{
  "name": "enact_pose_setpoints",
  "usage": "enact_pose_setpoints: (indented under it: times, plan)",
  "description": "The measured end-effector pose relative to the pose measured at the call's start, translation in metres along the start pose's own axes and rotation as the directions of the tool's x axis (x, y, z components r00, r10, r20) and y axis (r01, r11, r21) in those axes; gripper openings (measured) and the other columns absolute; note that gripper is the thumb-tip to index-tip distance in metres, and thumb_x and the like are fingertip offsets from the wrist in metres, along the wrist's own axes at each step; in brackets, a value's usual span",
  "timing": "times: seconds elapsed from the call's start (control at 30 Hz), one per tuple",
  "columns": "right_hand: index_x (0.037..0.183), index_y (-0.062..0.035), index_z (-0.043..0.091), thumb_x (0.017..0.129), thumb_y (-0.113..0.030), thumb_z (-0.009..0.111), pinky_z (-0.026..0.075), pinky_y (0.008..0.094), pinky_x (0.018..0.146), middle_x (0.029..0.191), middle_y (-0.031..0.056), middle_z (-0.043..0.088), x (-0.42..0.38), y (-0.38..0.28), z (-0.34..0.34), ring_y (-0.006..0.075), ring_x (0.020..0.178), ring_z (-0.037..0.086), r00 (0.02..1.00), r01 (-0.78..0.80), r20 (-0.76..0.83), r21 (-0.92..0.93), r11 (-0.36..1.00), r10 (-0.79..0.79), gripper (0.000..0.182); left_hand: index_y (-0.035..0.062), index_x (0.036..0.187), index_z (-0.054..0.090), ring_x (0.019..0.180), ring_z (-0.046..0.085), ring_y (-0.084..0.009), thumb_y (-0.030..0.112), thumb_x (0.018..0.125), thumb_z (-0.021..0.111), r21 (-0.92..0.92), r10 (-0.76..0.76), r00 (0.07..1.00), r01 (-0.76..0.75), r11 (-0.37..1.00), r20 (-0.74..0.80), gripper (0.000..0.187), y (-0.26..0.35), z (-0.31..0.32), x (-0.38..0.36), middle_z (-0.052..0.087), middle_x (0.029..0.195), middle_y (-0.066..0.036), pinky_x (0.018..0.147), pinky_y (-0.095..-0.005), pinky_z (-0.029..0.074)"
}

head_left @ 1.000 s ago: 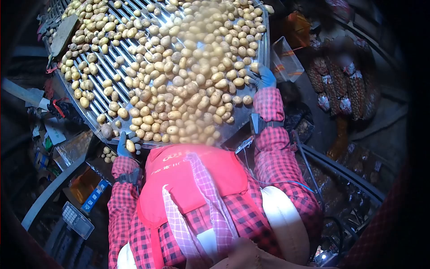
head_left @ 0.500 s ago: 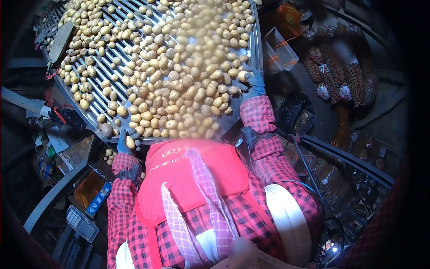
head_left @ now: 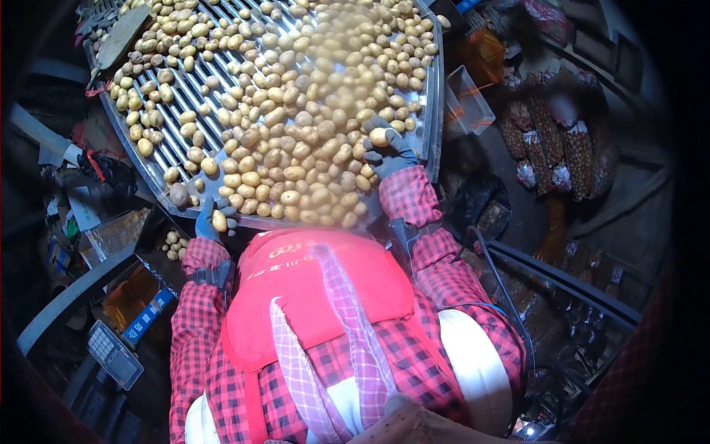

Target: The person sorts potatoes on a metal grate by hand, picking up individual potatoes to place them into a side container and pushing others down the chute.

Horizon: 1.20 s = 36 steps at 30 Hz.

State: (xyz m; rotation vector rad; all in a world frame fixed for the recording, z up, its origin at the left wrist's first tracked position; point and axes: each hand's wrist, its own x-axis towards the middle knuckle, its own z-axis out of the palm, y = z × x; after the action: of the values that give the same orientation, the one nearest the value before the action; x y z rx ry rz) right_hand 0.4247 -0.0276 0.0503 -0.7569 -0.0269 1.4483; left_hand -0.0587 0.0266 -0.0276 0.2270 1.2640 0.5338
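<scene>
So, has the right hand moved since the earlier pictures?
Yes: judged against the right metal rim, the right hand has moved inward, away from that rim.

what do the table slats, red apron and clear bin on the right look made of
Slats: polished metal, most likely, from their bright straight glints. Red apron: smooth, mostly matt fabric by its soft edges, perhaps coated. Bin: probably glossy clear plastic; its walls look see-through.
</scene>
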Motion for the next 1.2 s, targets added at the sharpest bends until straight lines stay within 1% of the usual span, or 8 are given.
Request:
enact_pose_setpoints:
  times: [0.33, 0.43, 0.7, 0.83, 0.87, 0.97, 1.03, 1.2]
  plan:
    - [0.134, -0.0074, 0.057, 0.087, -0.002, 0.075, 0.059, 0.0289, 0.084, 0.125, 0.0085, 0.063, -0.025, 0.01, 0.039, 0.0211, 0.111, 0.067, 0.989, 0.025, -0.128, -0.313, 0.95, -0.068, 0.05, 0.0077, 0.118, 0.064, 0.052, 0.063, -0.0242, 0.061, 0.101, 0.047, 0.002, 0.003, 1.0, -0.003, 1.0, 0.019, 0.058, 0.0, 0.002, 0.001, 0.073, 0.092, -0.009, 0.042, -0.0382, 0.045]
    - [0.137, -0.0074, 0.056, 0.088, -0.018, 0.078, 0.057, 0.0285, 0.085, 0.125, 0.0079, 0.061, -0.022, 0.002, 0.025, 0.0202, 0.114, 0.064, 0.997, 0.055, -0.016, -0.502, 0.863, -0.073, 0.055, 0.0077, 0.118, 0.064, 0.052, 0.063, -0.0238, 0.06, 0.101, 0.046, 0.007, 0.008, 1.0, -0.009, 1.0, 0.023, 0.057, 0.0, 0.001, -0.004, 0.073, 0.091, -0.009, 0.042, -0.0376, 0.045]
    - [0.137, -0.0018, 0.059, 0.1, -0.03, 0.063, 0.052, 0.0404, 0.1, 0.14, 0.0127, 0.058, -0.034, -0.001, -0.014, 0.0284, 0.124, 0.059, 0.976, 0.17, -0.089, -0.258, 0.951, -0.199, 0.047, 0.0081, 0.117, 0.064, 0.052, 0.061, -0.0228, 0.059, 0.101, 0.046, 0.035, 0.016, 0.999, -0.015, 0.999, -0.028, 0.057, 0.002, 0.009, -0.008, 0.072, 0.092, -0.009, 0.041, -0.0368, 0.044]
    - [0.118, -0.0038, 0.067, 0.098, -0.024, 0.064, 0.059, 0.0359, 0.07, 0.117, 0.0107, 0.068, -0.036, -0.003, -0.027, 0.0248, 0.093, 0.069, 0.986, 0.086, -0.112, -0.283, 0.955, -0.122, 0.028, 0.008, 0.119, 0.063, 0.051, 0.061, -0.0231, 0.06, 0.101, 0.047, 0.001, 0.0, 1.0, 0.0, 1.0, -0.018, 0.057, 0.003, 0.008, -0.007, 0.072, 0.092, -0.008, 0.041, -0.0375, 0.044]
    - [0.104, -0.0071, 0.07, 0.097, -0.024, 0.064, 0.055, 0.0331, 0.055, 0.102, 0.0068, 0.07, -0.025, -0.004, -0.025, 0.021, 0.075, 0.067, 0.89, -0.103, -0.456, -0.184, 0.978, 0.008, 0.019, 0.0079, 0.119, 0.063, 0.051, 0.061, -0.0232, 0.06, 0.101, 0.047, 0.008, 0.004, 1.0, -0.003, 1.0, -0.023, 0.058, 0.002, 0.007, -0.007, 0.073, 0.092, -0.008, 0.041, -0.0377, 0.044]
    - [0.103, -0.01, 0.071, 0.096, -0.023, 0.067, 0.053, 0.0323, 0.052, 0.092, 0.0038, 0.068, -0.022, 0.003, -0.013, 0.0189, 0.072, 0.066, 0.856, -0.132, -0.517, -0.204, 0.97, 0.008, 0.016, 0.0078, 0.121, 0.062, 0.051, 0.061, -0.0237, 0.061, 0.1, 0.047, 0.02, 0.007, 1.0, -0.006, 1.0, -0.015, 0.059, 0.003, 0.008, -0.004, 0.073, 0.092, -0.009, 0.041, -0.0383, 0.044]
    - [0.107, -0.0115, 0.071, 0.092, -0.029, 0.073, 0.055, 0.0325, 0.059, 0.087, 0.0027, 0.066, -0.005, -0.011, -0.012, 0.0195, 0.075, 0.067, 0.905, -0.346, -0.387, -0.426, 0.836, 0.177, 0.023, 0.0077, 0.121, 0.062, 0.05, 0.061, -0.0239, 0.062, 0.1, 0.047, 0.01, 0.001, 1.0, -0.001, 1.0, 0.011, 0.06, 0.002, 0.005, -0.004, 0.073, 0.092, -0.009, 0.041, -0.0383, 0.044]
    - [0.122, -0.0147, 0.069, 0.089, -0.044, 0.074, 0.054, 0.0377, 0.09, 0.12, 0.0135, 0.067, 0.104, -0.011, -0.031, 0.0266, 0.107, 0.065, 0.876, 0.266, 0.247, -0.964, -0.013, -0.415, 0.044, 0.0074, 0.121, 0.062, 0.052, 0.062, -0.0244, 0.06, 0.1, 0.049, 0.032, 0.009, 0.999, -0.008, 0.999, -0.031, 0.059, 0.001, 0.002, -0.003, 0.073, 0.092, -0.01, 0.042, -0.0388, 0.044]
